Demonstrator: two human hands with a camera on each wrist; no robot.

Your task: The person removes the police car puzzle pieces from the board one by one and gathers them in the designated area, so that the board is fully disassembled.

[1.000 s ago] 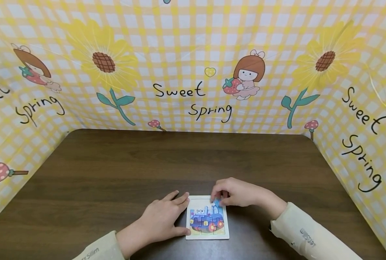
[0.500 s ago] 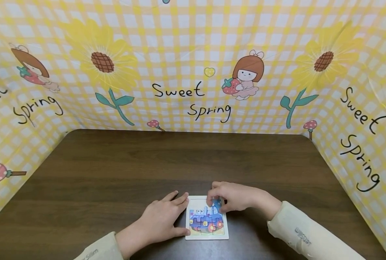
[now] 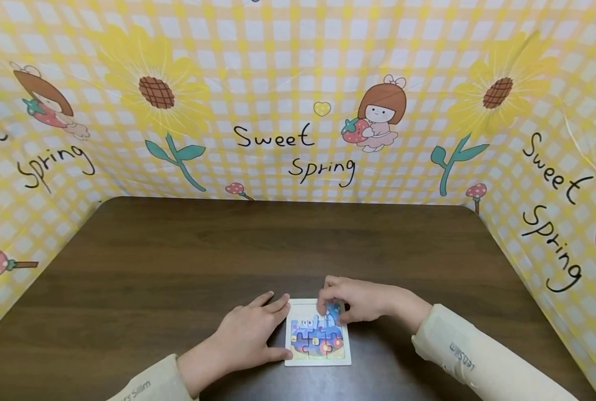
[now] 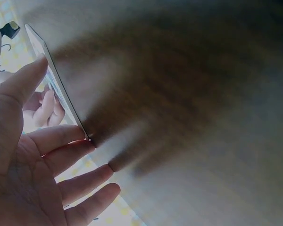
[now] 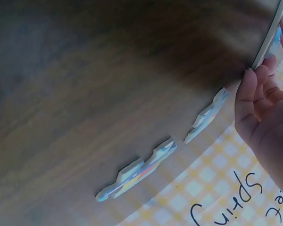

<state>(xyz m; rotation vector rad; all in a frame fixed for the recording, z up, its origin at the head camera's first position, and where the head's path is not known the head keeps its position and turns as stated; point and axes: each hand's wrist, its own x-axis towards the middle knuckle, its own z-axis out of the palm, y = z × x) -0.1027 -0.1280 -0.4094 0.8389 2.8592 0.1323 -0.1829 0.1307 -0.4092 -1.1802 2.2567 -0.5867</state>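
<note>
A white-rimmed puzzle board (image 3: 318, 362) with a blue vehicle picture lies flat on the table. Along its left edge rests my left hand (image 3: 248, 336), fingers spread, thumb near the lower corner and a fingertip near the upper one; the left wrist view shows the palm (image 4: 28, 174). My right hand (image 3: 360, 301) bends over the board's upper right corner, thumb and fingers round a blue puzzle piece (image 3: 335, 309), partly hidden. The upper left of the board shows pale backing. In the right wrist view the fingers of my right hand (image 5: 269, 113) are at the board's edge.
The right wrist view shows loose puzzle pieces, one (image 5: 139, 175) larger and one (image 5: 208, 115) nearer the hand, on the dark wooden table (image 3: 228, 245). A yellow checked cloth (image 3: 278, 67) stands behind the table and at both sides.
My right hand has shifted slightly left with the blue piece, which now lies lower against the board's upper right corner. My left hand keeps its place at the board's edge.
</note>
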